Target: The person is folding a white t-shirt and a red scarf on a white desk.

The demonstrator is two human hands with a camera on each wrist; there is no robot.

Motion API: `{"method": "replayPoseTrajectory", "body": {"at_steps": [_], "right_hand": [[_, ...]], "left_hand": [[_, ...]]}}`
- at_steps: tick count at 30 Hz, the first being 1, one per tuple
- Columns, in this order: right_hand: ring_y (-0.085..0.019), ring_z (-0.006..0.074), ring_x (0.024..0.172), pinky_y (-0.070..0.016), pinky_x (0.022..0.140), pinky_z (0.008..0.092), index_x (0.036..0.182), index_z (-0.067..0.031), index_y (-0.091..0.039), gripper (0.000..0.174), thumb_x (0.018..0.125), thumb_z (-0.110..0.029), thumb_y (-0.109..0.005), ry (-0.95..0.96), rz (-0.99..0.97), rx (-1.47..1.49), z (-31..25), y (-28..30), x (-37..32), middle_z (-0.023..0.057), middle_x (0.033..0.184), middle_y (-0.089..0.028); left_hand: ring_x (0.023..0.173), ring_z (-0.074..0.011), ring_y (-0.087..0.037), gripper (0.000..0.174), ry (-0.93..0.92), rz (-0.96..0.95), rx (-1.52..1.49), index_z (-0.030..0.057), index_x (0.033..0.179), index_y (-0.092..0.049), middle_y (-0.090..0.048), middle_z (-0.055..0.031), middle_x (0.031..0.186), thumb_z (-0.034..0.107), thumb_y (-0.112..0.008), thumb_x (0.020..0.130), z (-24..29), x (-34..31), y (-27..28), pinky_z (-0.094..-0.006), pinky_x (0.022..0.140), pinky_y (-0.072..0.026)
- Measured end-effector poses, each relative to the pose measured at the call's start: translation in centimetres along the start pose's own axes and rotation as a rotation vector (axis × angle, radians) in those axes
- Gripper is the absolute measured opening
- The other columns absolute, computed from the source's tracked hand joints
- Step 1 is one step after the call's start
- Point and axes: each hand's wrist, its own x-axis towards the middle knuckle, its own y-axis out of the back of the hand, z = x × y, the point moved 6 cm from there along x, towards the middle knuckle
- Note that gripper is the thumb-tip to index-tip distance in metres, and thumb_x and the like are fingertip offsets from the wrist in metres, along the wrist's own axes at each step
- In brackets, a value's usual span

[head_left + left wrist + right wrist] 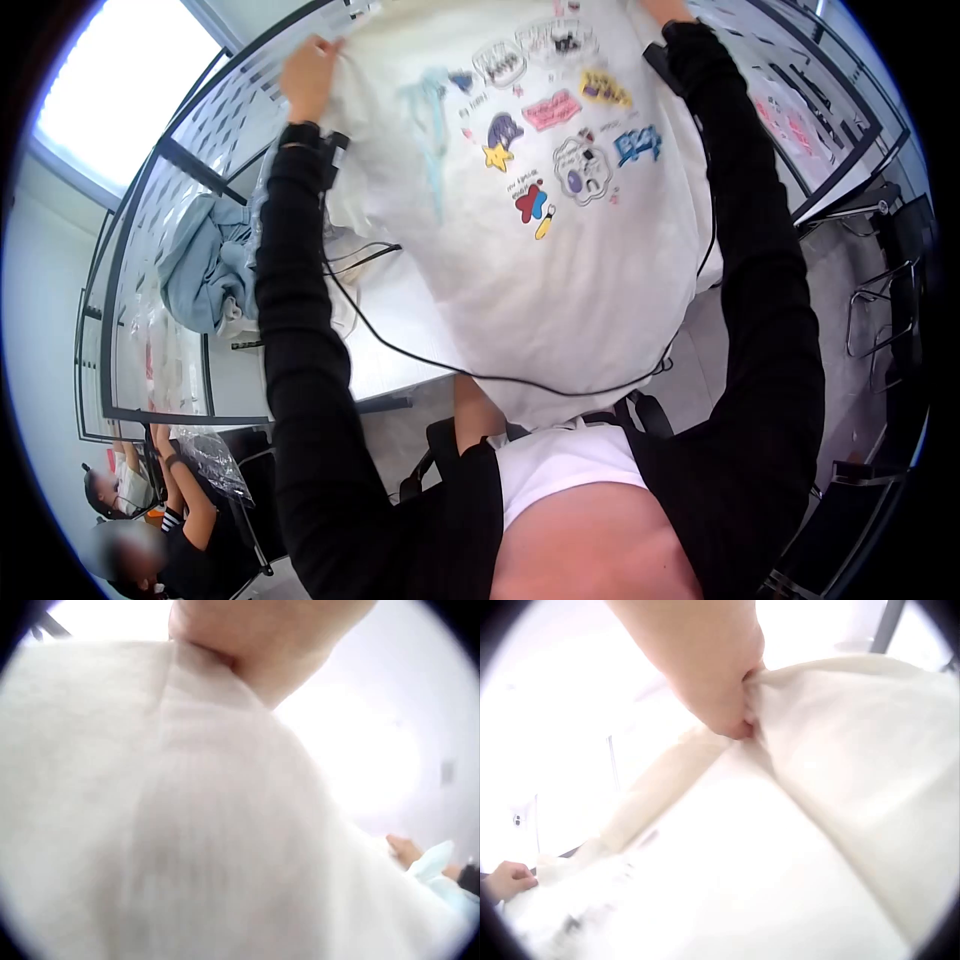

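Note:
A white garment [600,290] with colourful cartoon prints hangs spread between both raised hands in the head view. At its upper left corner, the left hand [310,78] pinches the edge; in the left wrist view that hand [274,637] grips the cloth [202,810] at the top. The right hand [668,10] holds the upper right part, partly cut off by the frame's top. In the right wrist view, the fingers of this hand [705,667] are curled on gathered cloth [855,735], with folds running down from them.
A white table [400,330] lies below the garment, with light blue clothing [205,265] to the left. A black cable [450,365] crosses the garment's lower part. Black-framed racks surround the table. Chairs [880,320] stand at the right; two people [185,510] are at the lower left.

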Motion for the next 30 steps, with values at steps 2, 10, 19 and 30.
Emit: {"method": "replayPoseTrajectory", "body": {"at_steps": [2, 10, 19, 30], "right_hand": [[-0.050, 0.0354, 0.102, -0.0423, 0.083, 0.0445, 0.114, 0.0015, -0.048, 0.059, 0.065, -0.025, -0.068, 0.008, -0.415, 0.182, -2.7, -3.2, -4.1, 0.0260, 0.107, -0.053], [-0.046, 0.0306, 0.106, -0.0405, 0.087, 0.0357, 0.117, -0.0084, -0.043, 0.057, 0.070, -0.031, -0.067, 0.164, -0.888, 0.644, -10.0, 0.4, -14.7, 0.0157, 0.116, -0.043], [-0.037, 0.0297, 0.118, -0.0323, 0.097, 0.0348, 0.123, -0.0083, -0.043, 0.058, 0.080, -0.045, -0.057, 0.242, -0.772, 1.142, -13.8, 13.5, -21.0, 0.0188, 0.127, -0.038], [-0.028, 0.0325, 0.125, -0.0280, 0.101, 0.0364, 0.131, -0.0122, -0.033, 0.064, 0.078, -0.039, -0.059, 0.191, -1.151, 1.279, -19.6, 15.2, -24.5, 0.0167, 0.138, -0.025]], "left_hand": [[0.072, -0.0358, -0.058, 0.031, -0.011, -0.126, 0.150, 0.0047, 0.087, -0.051, -0.060, -0.0167, 0.072, 0.033, -0.060, 0.076, -0.8, -3.7, -5.3, -0.0421, 0.063, -0.0457], [0.098, -0.0335, -0.049, 0.034, -0.137, -0.648, -0.336, 0.0063, 0.098, -0.055, -0.052, -0.0174, 0.100, 0.028, -0.065, 0.073, 2.2, -14.9, -5.6, -0.0387, 0.084, -0.0397], [0.122, -0.0343, -0.029, 0.058, -0.254, -1.106, -0.544, 0.0104, 0.126, -0.038, -0.032, -0.0207, 0.130, 0.027, -0.064, 0.076, 8.2, -30.0, 1.6, -0.0381, 0.101, -0.0259], [0.125, -0.0364, -0.027, 0.064, -0.158, -1.094, -0.519, 0.0157, 0.126, -0.041, -0.026, -0.0221, 0.136, 0.034, -0.067, 0.070, 7.9, -31.6, 1.6, -0.0411, 0.101, -0.0248]]}}
